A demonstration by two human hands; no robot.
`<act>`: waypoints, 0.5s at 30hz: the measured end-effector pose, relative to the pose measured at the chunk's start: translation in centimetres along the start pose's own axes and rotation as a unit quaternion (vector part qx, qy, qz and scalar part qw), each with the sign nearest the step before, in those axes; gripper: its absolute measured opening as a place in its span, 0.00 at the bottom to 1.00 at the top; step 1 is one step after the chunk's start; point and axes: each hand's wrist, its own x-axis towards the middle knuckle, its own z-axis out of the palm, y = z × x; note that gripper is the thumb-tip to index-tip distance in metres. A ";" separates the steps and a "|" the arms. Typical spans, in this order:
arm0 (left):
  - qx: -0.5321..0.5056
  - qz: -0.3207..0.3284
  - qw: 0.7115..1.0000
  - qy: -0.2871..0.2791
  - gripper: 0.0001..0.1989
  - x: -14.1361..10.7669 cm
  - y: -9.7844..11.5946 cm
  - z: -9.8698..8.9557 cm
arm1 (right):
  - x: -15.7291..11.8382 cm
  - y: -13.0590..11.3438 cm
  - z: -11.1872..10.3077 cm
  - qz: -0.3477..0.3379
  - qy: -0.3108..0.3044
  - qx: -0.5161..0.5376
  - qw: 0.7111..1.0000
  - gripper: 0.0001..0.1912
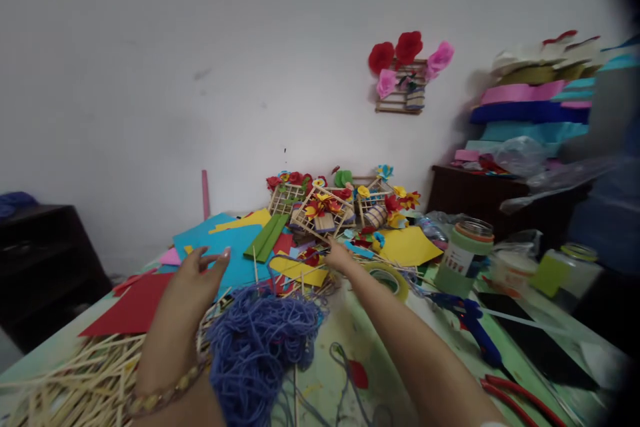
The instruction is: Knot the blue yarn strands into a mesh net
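My left hand (pixel 193 287), a beaded bracelet at its wrist, hovers with fingers apart and slightly curled near blue paper sheets (pixel 235 247). It holds nothing. Farther forward, my right hand (pixel 339 257) has its fingers closed at the lower corner of a small lattice frame (pixel 300 219) made of thin sticks. Red and yellow paper flowers (pixel 323 205) decorate that tilted frame. More flower-trimmed frames (pixel 287 199) stand behind it against the wall. Between my arms lies a tangled heap of blue-purple yarn (pixel 260 347).
Loose sticks (pixel 75 387) spread at the front left beside red paper (pixel 133 307). On the right are a tape roll (pixel 387 280), a glue gun (pixel 475 327), a green jar (pixel 460 260), a black phone-like slab (pixel 537 340) and red-handled pliers (pixel 520 397). A flowered frame (pixel 400 107) hangs on the wall.
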 end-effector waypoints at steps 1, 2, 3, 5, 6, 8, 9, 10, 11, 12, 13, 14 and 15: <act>-0.016 -0.015 1.000 0.001 0.38 0.2 0.1 0.3 | 0.5 0.3 0.2 0.001 -0.015 -0.014 1.000 0.32; -0.033 -0.026 0.999 -0.001 0.38 0.3 0.1 0.5 | 0.8 0.5 0.4 -0.002 -0.028 -0.024 0.999 0.28; -0.048 -0.033 0.998 -0.003 0.38 0.4 0.1 0.6 | 1.1 0.6 0.6 -0.010 -0.037 -0.031 0.999 0.23; -0.062 -0.036 0.997 -0.002 0.36 0.7 -0.4 0.7 | 1.4 0.5 0.9 -0.031 -0.044 -0.040 0.998 0.16; -0.064 -0.035 0.997 0.000 0.35 0.8 -0.7 0.7 | 1.6 0.4 1.0 -0.039 -0.042 -0.045 0.997 0.16; -0.063 -0.025 0.998 0.007 0.34 0.9 -1.0 0.9 | 2.1 -0.1 1.2 -0.044 -0.029 -0.057 0.997 0.16; -0.063 -0.019 0.998 0.006 0.33 0.9 -0.9 1.0 | 2.4 -0.4 1.3 -0.039 -0.022 -0.064 0.997 0.16; -0.064 -0.016 0.998 0.000 0.32 0.9 -0.8 1.1 | 2.8 -0.6 1.4 -0.032 -0.019 -0.071 0.997 0.17; -0.070 -0.015 0.997 -0.011 0.31 0.8 -0.5 1.2 | 3.3 -0.9 1.5 -0.022 -0.021 -0.077 0.997 0.17; -0.077 -0.017 0.997 -0.026 0.30 0.7 -0.1 1.2 | 3.7 -1.1 1.5 -0.013 -0.029 -0.081 0.996 0.17; -0.085 -0.020 0.995 -0.038 0.29 0.5 0.3 1.2 | 4.0 -1.3 1.6 -0.006 -0.042 -0.085 0.995 0.17; -0.089 -0.023 0.995 -0.048 0.28 0.4 0.8 1.2 | 4.3 -1.4 1.7 -0.002 -0.059 -0.087 0.994 0.17; -0.091 -0.025 0.994 -0.054 0.27 0.2 1.2 1.2 | 4.5 -1.6 1.9 -0.001 -0.076 -0.090 0.993 0.17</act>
